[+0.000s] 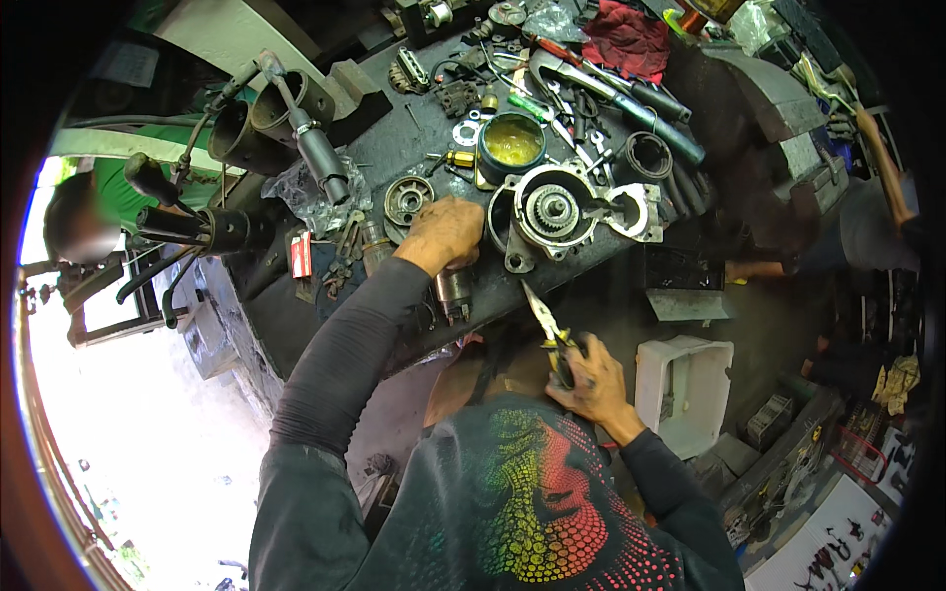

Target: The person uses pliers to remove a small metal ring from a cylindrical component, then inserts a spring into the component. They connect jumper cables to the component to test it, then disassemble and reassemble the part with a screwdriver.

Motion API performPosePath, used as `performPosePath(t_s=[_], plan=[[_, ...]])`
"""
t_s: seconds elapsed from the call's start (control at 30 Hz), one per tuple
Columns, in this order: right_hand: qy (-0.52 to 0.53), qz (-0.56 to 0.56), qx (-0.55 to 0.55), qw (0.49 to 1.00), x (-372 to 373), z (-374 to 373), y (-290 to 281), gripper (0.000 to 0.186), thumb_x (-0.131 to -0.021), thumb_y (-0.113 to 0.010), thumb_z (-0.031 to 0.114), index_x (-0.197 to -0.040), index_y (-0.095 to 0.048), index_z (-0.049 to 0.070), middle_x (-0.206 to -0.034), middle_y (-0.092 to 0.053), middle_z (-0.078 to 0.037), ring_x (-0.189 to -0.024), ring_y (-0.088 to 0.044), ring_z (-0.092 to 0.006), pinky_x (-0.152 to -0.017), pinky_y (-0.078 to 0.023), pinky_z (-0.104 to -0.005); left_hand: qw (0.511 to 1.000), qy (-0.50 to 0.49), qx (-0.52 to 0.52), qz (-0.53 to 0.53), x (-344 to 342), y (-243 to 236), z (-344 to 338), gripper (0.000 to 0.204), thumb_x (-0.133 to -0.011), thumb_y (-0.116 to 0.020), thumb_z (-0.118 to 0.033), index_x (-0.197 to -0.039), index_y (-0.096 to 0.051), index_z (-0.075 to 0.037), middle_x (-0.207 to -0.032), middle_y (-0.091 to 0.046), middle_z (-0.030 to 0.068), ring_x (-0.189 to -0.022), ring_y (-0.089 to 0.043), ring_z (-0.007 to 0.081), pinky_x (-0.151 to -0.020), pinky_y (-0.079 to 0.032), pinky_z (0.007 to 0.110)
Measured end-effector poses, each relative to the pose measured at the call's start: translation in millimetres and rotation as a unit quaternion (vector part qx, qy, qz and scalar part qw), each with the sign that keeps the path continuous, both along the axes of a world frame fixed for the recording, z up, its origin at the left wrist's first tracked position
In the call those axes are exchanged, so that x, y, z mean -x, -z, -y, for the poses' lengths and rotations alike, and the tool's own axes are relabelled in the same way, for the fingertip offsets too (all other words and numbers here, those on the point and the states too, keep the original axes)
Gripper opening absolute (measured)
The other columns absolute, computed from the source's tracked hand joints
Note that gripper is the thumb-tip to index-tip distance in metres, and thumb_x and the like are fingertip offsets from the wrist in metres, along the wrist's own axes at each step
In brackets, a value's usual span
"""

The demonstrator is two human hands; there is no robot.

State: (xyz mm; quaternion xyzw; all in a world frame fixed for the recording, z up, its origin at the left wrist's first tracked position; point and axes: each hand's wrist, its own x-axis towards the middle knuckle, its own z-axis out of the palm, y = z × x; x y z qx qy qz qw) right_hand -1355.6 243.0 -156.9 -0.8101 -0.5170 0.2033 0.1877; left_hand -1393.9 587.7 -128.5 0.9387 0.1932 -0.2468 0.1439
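Left hand [443,234] is clamped down over a small cylindrical metal part [453,291], looks like a little motor armature or solenoid body, sitting right at the near edge of the tabletop [296,325]. Fingers are curled over the top of it, so it's a proper grip, not just resting there. Right hand [589,384] is off the tabletop, lower down toward the body, closed around the handles of a pair of needle-nose pliers [548,330] with the tips pointing up toward that near edge. The plier tips look nearly closed, and I can't tell if there's anything pinched in them.

Just beside the left hand, toward the middle of the tabletop, is the aluminium gear housing [562,212] with a toothed gear showing in its bore. Behind that there's a round tin of yellow grease [512,143], and further toward the far edge a big pipe wrench [611,94] and a red rag [626,39].

My take on doing this bit well: keep the left hand pressing the cylindrical part flat against the tabletop so it can't roll off that near edge, since it's sitting really close to it. Bring the pliers in along the part's axis rather than from the side, grab only the small piece you want, and pull straight. Twisting with needle-nose tips tends to slip and chew things up. Greasy surface too, so the grip probably wants to be firm.
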Motion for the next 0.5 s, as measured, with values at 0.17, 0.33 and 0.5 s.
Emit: performPosePath(t_s=[0.17,0.33,0.5], plan=[[0.026,-0.031,0.011,0.999,-3.0,18.5,5.7,0.050,-0.070,-0.082,0.032,-0.107,-0.068,0.003,-0.118,-0.060,-0.022,-0.104,-0.065,-0.0385,-0.085,-0.058,-0.0469,1.000,-0.012,0.026,-0.010,-8.6,14.9,-7.1,0.028,-0.073,-0.080,-0.012,-0.097,-0.077,0.002,-0.103,-0.075,0.0236,-0.103,-0.073,0.0378,-0.091,-0.058,0.047],[0.000,-0.007,-0.062,0.998,1.3,-1.8,13.7,0.048,-0.069,-0.082,0.029,-0.108,-0.069,0.004,-0.120,-0.060,-0.021,-0.102,-0.065,-0.0359,-0.083,-0.058,-0.0443,0.999,-0.011,0.030,0.009,-4.7,20.7,-8.5,0.034,-0.070,-0.085,-0.018,-0.097,-0.074,0.000,-0.100,-0.073,0.0233,-0.100,-0.071,0.0397,-0.088,-0.057,0.046],[0.006,0.000,-0.100,0.995,7.8,-20.1,13.9,0.047,-0.069,-0.083,0.029,-0.106,-0.069,0.004,-0.117,-0.062,-0.020,-0.099,-0.066,-0.0353,-0.082,-0.058,-0.0432,0.994,-0.052,0.073,-0.056,-9.6,5.9,-17.7,0.037,-0.073,-0.085,-0.015,-0.104,-0.075,0.004,-0.110,-0.074,0.0244,-0.107,-0.072,0.0385,-0.094,-0.057,0.046]])
